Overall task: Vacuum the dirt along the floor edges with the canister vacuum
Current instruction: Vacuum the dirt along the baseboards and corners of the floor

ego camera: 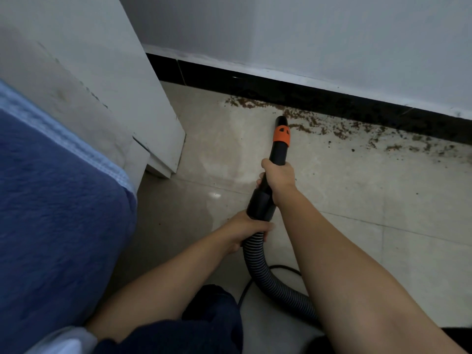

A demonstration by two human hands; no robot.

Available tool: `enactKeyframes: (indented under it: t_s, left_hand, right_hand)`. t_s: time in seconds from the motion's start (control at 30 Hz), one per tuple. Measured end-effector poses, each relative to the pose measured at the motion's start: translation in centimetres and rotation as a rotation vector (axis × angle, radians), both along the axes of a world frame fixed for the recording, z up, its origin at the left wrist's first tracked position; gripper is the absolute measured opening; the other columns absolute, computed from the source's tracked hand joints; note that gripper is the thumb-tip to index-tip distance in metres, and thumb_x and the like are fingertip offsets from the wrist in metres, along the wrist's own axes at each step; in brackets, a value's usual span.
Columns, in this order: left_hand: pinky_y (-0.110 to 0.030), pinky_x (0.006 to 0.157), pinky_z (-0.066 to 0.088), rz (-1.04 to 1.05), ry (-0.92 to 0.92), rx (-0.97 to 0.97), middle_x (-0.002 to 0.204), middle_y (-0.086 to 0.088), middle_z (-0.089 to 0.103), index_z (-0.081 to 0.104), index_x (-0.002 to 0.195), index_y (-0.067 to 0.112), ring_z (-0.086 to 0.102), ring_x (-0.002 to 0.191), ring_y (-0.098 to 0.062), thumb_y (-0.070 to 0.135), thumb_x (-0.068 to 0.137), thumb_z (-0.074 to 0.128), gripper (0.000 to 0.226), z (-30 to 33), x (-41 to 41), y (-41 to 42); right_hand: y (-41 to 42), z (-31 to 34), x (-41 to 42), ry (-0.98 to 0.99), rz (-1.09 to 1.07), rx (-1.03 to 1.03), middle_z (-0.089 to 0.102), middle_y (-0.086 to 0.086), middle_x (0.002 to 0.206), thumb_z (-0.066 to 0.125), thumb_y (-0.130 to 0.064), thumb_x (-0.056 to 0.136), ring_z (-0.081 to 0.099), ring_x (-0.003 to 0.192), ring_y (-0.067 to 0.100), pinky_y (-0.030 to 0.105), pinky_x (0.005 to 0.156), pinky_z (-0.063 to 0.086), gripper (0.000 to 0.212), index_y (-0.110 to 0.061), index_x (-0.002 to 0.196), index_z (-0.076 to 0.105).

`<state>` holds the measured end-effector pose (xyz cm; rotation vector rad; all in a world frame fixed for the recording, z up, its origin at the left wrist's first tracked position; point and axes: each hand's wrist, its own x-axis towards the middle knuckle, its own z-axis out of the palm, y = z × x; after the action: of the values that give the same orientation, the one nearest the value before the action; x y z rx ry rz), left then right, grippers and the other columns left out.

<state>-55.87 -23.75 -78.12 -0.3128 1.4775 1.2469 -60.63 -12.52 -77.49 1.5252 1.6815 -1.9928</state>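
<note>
My right hand point(279, 175) wraps around the black nozzle tube point(277, 152) of the vacuum, fingers curled about it just below the orange collar point(281, 135). My left hand point(246, 229) grips lower down, where the rigid black cuff point(260, 203) meets the ribbed grey hose point(265, 272); the thumb lies across the top of the joint. Both hands are closed on the wand, the left at about 7 o'clock from the right.

The nozzle tip point(281, 121) points toward 12 o'clock and sits at the edge of the brown dirt point(329, 126), which I see strewn in a band along the black baseboard point(255, 85), running from about 11 o'clock of the tip out to 3 o'clock. Whether the tip touches the floor I cannot tell.

From my left hand the hose curves down toward 5 o'clock and passes behind my right forearm. A thin black cord point(255, 279) loops on the pale tiled floor point(357, 200) beside it.

At 10 o'clock from my hands stands a white cabinet point(115, 85), its corner near the baseboard. At 8 o'clock a blue blanket point(51, 213) with a lighter blue trim fills the frame edge. Above the baseboard rises a pale wall point(306, 34).
</note>
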Motion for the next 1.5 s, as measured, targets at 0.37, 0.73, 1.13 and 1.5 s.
enactKeyframes:
  t_s: [0.37, 0.73, 1.13, 1.5]
  left_hand:
    - [-0.019, 0.045, 0.046, 0.123, 0.021, -0.023, 0.057, -0.005, 0.056, 0.056, 0.076, 0.007, 0.054, 0.043, -0.010, 0.001, 0.082, 0.063, 0.011, 0.4, -0.9, 0.4]
    - [-0.022, 0.049, 0.045, 0.185, 0.048, -0.056, 0.055, -0.007, 0.055, 0.056, 0.075, 0.001, 0.053, 0.046, -0.014, -0.002, 0.082, 0.061, 0.009, -0.3, -2.9, -2.4]
    - [-0.025, 0.055, 0.046, 0.043, 0.027, -0.034, 0.051, -0.002, 0.058, 0.058, 0.073, 0.007, 0.055, 0.050, -0.013, 0.003, 0.082, 0.063, 0.011, 0.2, -2.7, -1.5]
    - [-0.024, 0.054, 0.047, 0.023, -0.004, 0.005, 0.060, -0.005, 0.058, 0.057, 0.077, 0.007, 0.056, 0.053, -0.013, 0.005, 0.083, 0.063, 0.009, 0.5, -3.2, -1.3]
  right_hand:
    - [-0.3, 0.7, -2.4, 0.026, 0.109, -0.078, 0.047, 0.008, 0.061, 0.057, -0.006, 0.086, 0.045, 0.046, 0.019, 0.028, 0.047, 0.045, 0.014, -0.007, 0.094, 0.046]
    - [-3.6, 0.5, -5.2, 0.030, 0.213, -0.106, 0.051, 0.009, 0.065, 0.059, -0.010, 0.086, 0.049, 0.048, 0.020, 0.028, 0.047, 0.046, 0.017, -0.006, 0.098, 0.047]
    - [-1.9, 0.2, -3.9, -0.009, 0.089, -0.062, 0.051, 0.008, 0.065, 0.059, -0.012, 0.086, 0.049, 0.047, 0.020, 0.028, 0.049, 0.046, 0.022, -0.007, 0.104, 0.048]
    - [-1.3, 0.8, -4.3, -0.008, 0.111, -0.083, 0.050, 0.008, 0.066, 0.058, -0.009, 0.087, 0.049, 0.050, 0.019, 0.027, 0.048, 0.046, 0.021, -0.006, 0.105, 0.047]
